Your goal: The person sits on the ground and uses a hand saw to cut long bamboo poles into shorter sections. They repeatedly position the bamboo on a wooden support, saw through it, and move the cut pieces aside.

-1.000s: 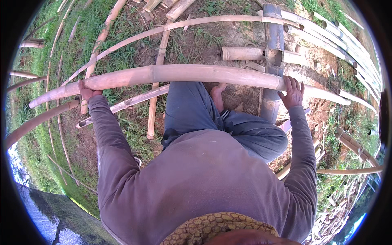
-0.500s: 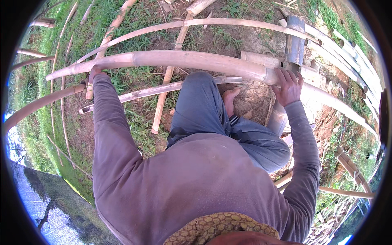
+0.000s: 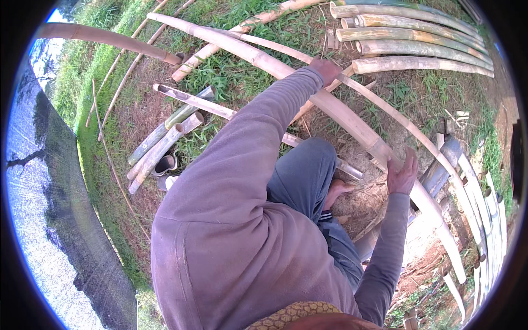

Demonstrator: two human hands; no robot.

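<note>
A long, thick pale bamboo pole (image 3: 346, 124) runs slantwise before me, from the far left down to the right. Beyond it, a thinner bamboo strip (image 3: 401, 113) lies nearly alongside and crosses it near the far left. Reaching over the pole, my left hand (image 3: 328, 70) is closed at the strip and seems to grip it; most of its fingers are hidden. My right hand (image 3: 402, 173) holds the thick pole nearer its right end, its fingers over the pole. A dark, thick bamboo piece (image 3: 448, 157) lies under the pole and strip, just past my right hand.
Several cut bamboo poles (image 3: 418, 34) lie side by side at the far right. Short bamboo lengths (image 3: 157, 148) are on the grass at left. A split bamboo piece (image 3: 192, 99) passes behind my left arm. My bent knee (image 3: 308, 157) is below the pole.
My view has turned left. My left hand has gone from the thick pole's left end to the thin strip beyond its middle. My right hand remains on the pole.
</note>
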